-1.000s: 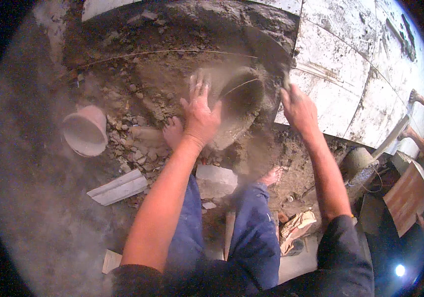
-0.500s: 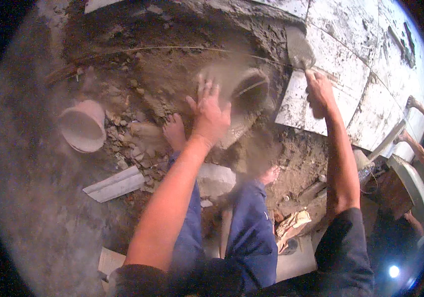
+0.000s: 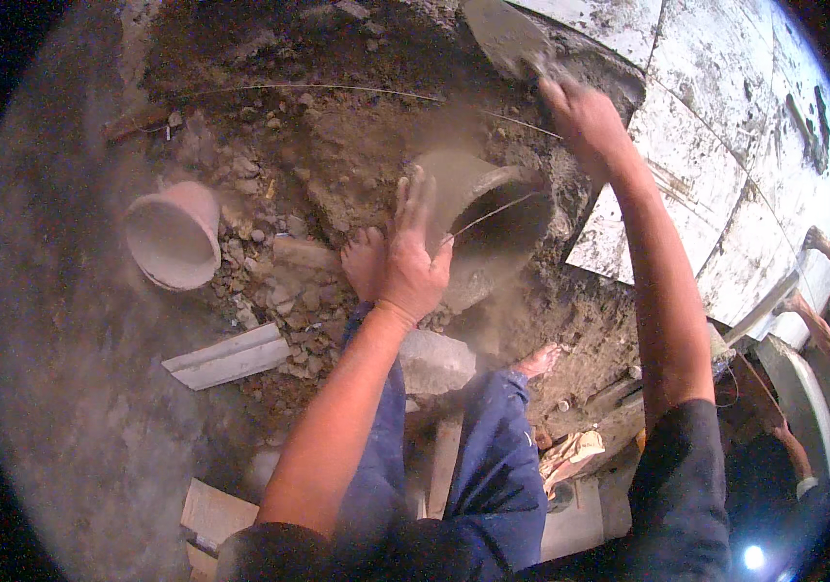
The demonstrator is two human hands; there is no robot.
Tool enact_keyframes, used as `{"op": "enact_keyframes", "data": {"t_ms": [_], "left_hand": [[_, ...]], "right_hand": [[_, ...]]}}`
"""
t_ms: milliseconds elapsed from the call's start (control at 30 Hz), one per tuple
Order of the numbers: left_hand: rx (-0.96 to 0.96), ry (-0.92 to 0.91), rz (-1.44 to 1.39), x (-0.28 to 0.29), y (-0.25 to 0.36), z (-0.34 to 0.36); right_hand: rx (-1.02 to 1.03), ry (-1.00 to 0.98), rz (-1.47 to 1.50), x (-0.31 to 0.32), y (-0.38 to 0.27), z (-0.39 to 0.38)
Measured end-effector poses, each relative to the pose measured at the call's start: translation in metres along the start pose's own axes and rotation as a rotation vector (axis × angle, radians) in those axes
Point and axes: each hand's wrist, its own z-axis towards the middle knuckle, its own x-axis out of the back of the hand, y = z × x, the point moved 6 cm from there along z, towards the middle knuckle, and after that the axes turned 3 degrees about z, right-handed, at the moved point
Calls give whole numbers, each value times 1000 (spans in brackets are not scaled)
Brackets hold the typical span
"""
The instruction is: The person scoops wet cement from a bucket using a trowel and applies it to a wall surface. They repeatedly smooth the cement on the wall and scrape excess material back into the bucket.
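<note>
My left hand (image 3: 411, 254) lies with its fingers stretched out along the near left side of a mortar-smeared bucket (image 3: 454, 189). The bucket rests on its side on the soil, its dark mouth facing right, and a pale handle wire crosses the opening. Beyond it, my right hand (image 3: 580, 109) is closed, slightly blurred, round the handle end of a trowel (image 3: 504, 37). The trowel's grey, mortar-coated blade is over the dark bed of soil and mortar, left of the white tiles (image 3: 701, 131).
A second bucket (image 3: 175, 238) tilts at the left beside rubble. A pale tile strip (image 3: 229, 357) and a concrete block (image 3: 437, 361) lie near my feet. A thin string (image 3: 337, 87) crosses the soil. A co-worker's arms (image 3: 819, 325) reach in at the right.
My right hand and the trowel have swung left and away, from the tile edge to over the soil bed. My left hand now lies against the bucket's side.
</note>
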Motion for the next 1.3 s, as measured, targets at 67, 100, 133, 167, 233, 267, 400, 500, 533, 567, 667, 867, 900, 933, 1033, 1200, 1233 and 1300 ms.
{"op": "enact_keyframes", "data": {"t_ms": [67, 100, 133, 167, 233, 267, 400, 500, 533, 567, 667, 867, 900, 933, 1033, 1200, 1233, 1300], "left_hand": [[4, -21, 21, -3, 2, -2], [13, -25, 17, -2, -1, -1], [19, -32, 6, -3, -3, 1], [10, -42, -13, -3, -3, 2], [31, -46, -3, 11, -21, -5], [20, -45, -33, 7, -15, -1], [58, -99, 36, 7, -1, 0], [26, -94, 56, -2, -1, 2], [5, -75, 51, -4, -3, 3], [1, -65, 21, -5, -5, 2], [3, -47, -6, 1, -13, 1], [-12, -49, 19, -4, -11, 4], [-38, -34, 16, -3, -11, 4], [-60, -31, 2, -4, -9, 0], [-9, -57, -12, -4, -9, 1], [-11, -39, 0, -6, -15, 0], [-11, -36, 2, -4, -15, 0], [6, -57, 15, -4, -10, 0]], "right_hand": [[58, -25, -39, 2, -10, 20], [99, -29, -145, -1, 6, 16], [137, -33, -258, -3, 42, 7], [179, -36, -368, 0, 62, 4], [-340, -88, 27, 3, 63, -38], [-261, -46, -90, 14, 104, -54], [-696, 97, 290, 42, 127, -113], [-670, 145, 700, 35, 153, -111], [-597, 129, 716, 27, 149, -105], [-702, 80, 824, 12, 151, -106], [-662, 57, 820, -6, 117, -116], [-580, 151, 307, 4, 89, -99], [-427, 151, 99, 6, 69, -88], [-282, 143, -114, 7, 48, -84], [-87, 39, -374, 2, 15, -59], [-183, 34, -330, 24, 57, -62], [-222, 14, -362, 31, 69, -70], [-311, -26, -431, 44, 105, -86]]}}
